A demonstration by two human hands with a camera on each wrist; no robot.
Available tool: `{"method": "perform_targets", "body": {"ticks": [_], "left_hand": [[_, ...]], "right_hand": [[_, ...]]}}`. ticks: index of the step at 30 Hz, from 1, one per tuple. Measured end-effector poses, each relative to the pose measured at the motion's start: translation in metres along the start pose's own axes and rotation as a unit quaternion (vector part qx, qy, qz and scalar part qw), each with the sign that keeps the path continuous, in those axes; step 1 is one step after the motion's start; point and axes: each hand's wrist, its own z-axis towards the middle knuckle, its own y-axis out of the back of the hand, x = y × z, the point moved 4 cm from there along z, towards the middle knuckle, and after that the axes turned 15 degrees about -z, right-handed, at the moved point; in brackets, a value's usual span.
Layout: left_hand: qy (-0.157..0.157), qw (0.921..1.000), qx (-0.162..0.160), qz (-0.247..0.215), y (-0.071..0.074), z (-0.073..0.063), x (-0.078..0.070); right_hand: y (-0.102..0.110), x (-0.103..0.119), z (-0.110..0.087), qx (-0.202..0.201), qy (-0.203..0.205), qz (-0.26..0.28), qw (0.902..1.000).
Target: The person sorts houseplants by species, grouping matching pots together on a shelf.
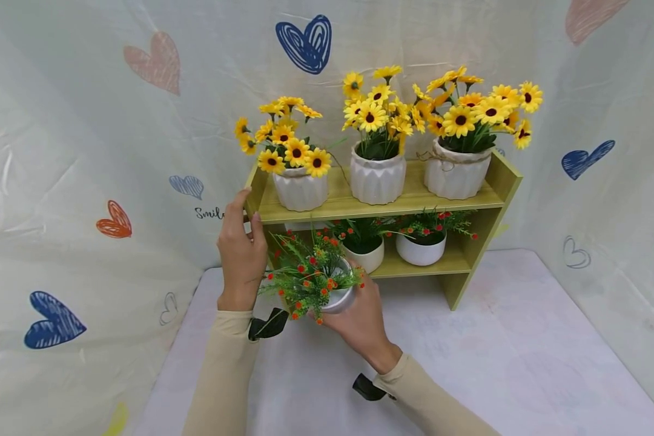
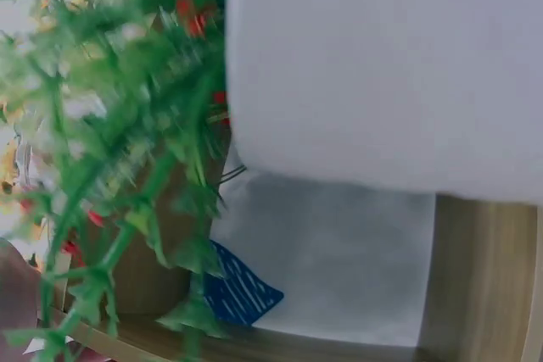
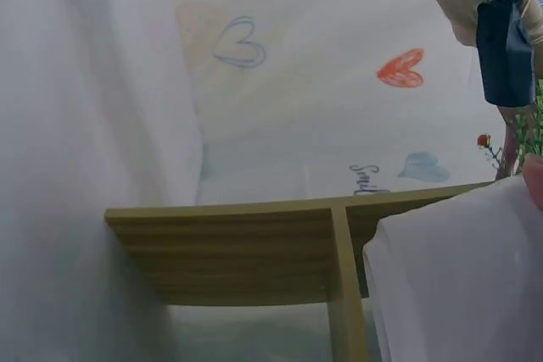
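My right hand [image 1: 364, 321] grips the white pot [image 1: 339, 301] of a small plant with green leaves and red flowers [image 1: 310, 272]. The plant tilts to the left, in front of the lower left part of a wooden shelf [image 1: 327, 213]. At the shelf's left end, my left hand [image 1: 238, 257] holds the side panel with fingers and thumb. In the left wrist view the pot [image 2: 382, 65] fills the upper right, with blurred leaves [image 2: 110, 150] on the left. The right wrist view shows the pot [image 3: 462, 269] and part of a finger at its right edge.
Three white ribbed pots of yellow flowers [image 1: 378, 178] stand on the upper tier. Two white pots of red-flowered plants [image 1: 421, 249] occupy the lower tier. A pale cloth [image 1: 523, 351] covers the table; a heart-printed curtain [image 1: 87, 151] hangs behind and beside it.
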Motion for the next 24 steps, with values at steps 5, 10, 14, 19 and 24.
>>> {"method": "perform_targets", "body": {"ticks": [5,10,14,19,24], "left_hand": [[-0.013,0.9999,-0.005,-0.002,0.0,0.0,0.001],[-0.008,0.9999,-0.002,-0.006,0.001,0.001,0.001],[0.0,0.9999,0.002,-0.013,0.001,0.001,0.001],[0.003,0.9999,0.0,-0.014,0.001,0.001,0.0],[0.015,0.9997,-0.002,-0.018,0.002,0.0,-0.002]], "right_hand": [[-0.008,-0.001,0.009,-0.025,-0.013,-0.014,0.9995],[-0.015,0.0,0.016,-0.043,-0.031,-0.045,0.9976],[-0.019,0.002,0.021,-0.059,-0.04,-0.092,0.9932],[-0.024,0.007,0.027,-0.066,-0.028,-0.16,0.9846],[-0.028,0.011,0.031,-0.064,-0.018,-0.228,0.9713]]}}
